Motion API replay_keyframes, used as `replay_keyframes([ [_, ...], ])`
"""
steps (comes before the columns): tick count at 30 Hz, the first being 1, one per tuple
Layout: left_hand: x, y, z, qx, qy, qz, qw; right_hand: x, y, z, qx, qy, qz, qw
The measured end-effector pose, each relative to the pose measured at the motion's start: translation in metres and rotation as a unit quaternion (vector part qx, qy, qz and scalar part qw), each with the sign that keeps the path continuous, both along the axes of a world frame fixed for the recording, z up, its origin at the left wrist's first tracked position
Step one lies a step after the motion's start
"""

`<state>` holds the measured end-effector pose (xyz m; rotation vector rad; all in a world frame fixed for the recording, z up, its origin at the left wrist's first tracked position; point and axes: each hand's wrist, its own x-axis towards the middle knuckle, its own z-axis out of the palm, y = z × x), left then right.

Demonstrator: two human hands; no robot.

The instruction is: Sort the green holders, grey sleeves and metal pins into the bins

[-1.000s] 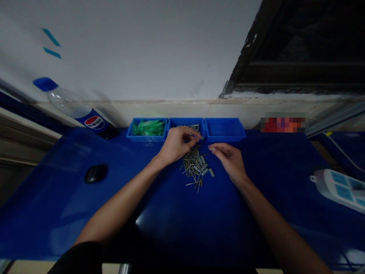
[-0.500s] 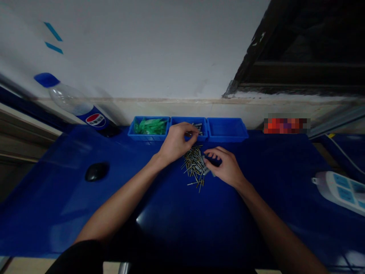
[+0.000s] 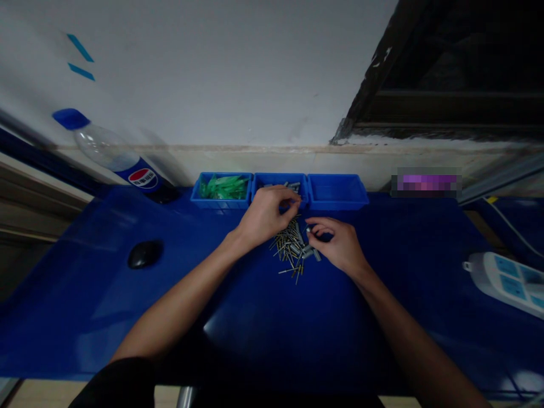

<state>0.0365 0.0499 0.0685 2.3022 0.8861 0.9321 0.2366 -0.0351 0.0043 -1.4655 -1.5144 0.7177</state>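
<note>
A loose pile of thin brass-coloured screws or pins (image 3: pixel 285 246) lies on the blue table, mixed with short grey cylinders (image 3: pixel 317 255). My left hand (image 3: pixel 267 211) is over the pile's far left side, at the front of the middle blue bin (image 3: pixel 280 178). Its thumb and forefinger are closed together, and whatever lies between them is too small to make out. To the right of the pile, my right hand (image 3: pixel 338 242) pinches a small shiny metal piece (image 3: pixel 309 230) at its fingertips. More grey cylinders (image 3: pixel 292 186) lie inside the middle bin, partly hidden by my left hand.
The left blue bin (image 3: pixel 221 204) holds green plastic material (image 3: pixel 225 187). A right blue bin (image 3: pixel 338 200) adjoins the middle one. A black mouse (image 3: pixel 145 254) and a cola bottle (image 3: pixel 142 175) are at left. At right sits a white case with blue panels (image 3: pixel 508 280).
My left hand has shifted slightly right, its thumb and forefinger closer together. My right hand has lifted a little off the pile, and a shiny metal piece now shows at its fingertips.
</note>
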Motion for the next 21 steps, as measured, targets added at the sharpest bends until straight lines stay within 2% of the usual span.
replay_keyframes([
  [5,0.001,-0.002,0.000,-0.016,-0.012,-0.018,1.000,0.004,0.003,0.006,-0.052,0.172,-0.007,0.984],
  [9,0.005,-0.004,-0.003,-0.063,-0.032,-0.045,0.997,0.006,0.005,0.007,-0.038,0.248,-0.049,0.967],
  [12,0.008,-0.007,-0.006,-0.097,-0.045,-0.073,0.992,0.005,0.005,0.006,-0.040,0.306,-0.048,0.950],
  [18,0.013,-0.011,-0.009,-0.142,-0.068,-0.089,0.983,-0.005,0.003,0.006,-0.081,0.362,-0.038,0.928],
  [21,0.012,-0.007,-0.013,-0.151,-0.076,-0.070,0.983,-0.002,0.002,0.006,-0.079,0.327,-0.027,0.941],
])
